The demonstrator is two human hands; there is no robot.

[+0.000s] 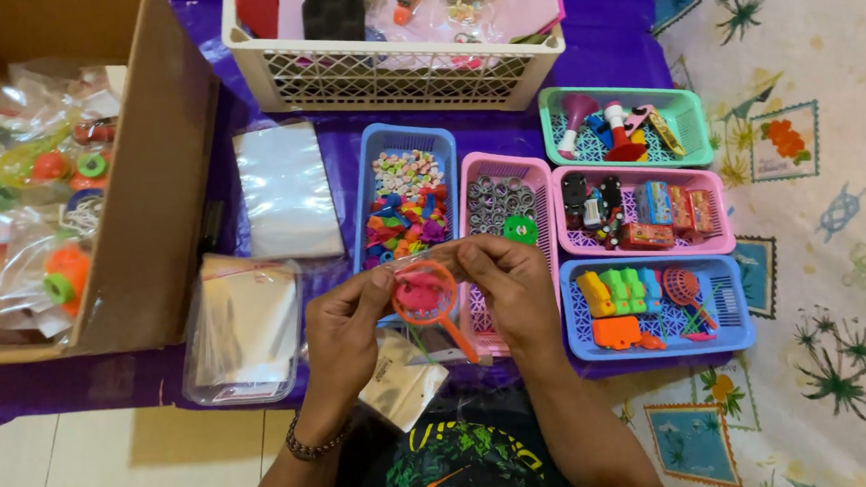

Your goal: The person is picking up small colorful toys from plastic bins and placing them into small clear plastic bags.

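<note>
- Both hands meet just above the near edge of the purple cloth (632, 51): the left hand (343, 324) and the right hand (511, 284) pinch a small clear bag (424, 264) between thumbs and fingertips, fingers closed on its edges.
- Inside or at the mouth of that bag sits an orange ring toy (424, 296) with a pink piece in it and a thin handle pointing down to the right; whether it is fully inside I cannot tell.
- Beneath the wrists lies a loose packet (402, 386), partly hidden.
- To the left, near, is a stack of clear bags in a wrapper (243, 330); farther off, a second white stack (287, 190).
- A cardboard box (154, 180) at far left holds bagged toys already packed.
- Ahead stand small baskets: a blue basket (373, 162) of coloured beads, a pink basket (539, 182) of round grey pieces, and to the right three more with whistles, cars and toy pieces.
- A white crate (393, 75) sits farthest back.
- Judging by the grip, it would go best to hold the bag mouth wide with both thumbs and let the handle slide in last, so the thin film does not snag or tear.
</note>
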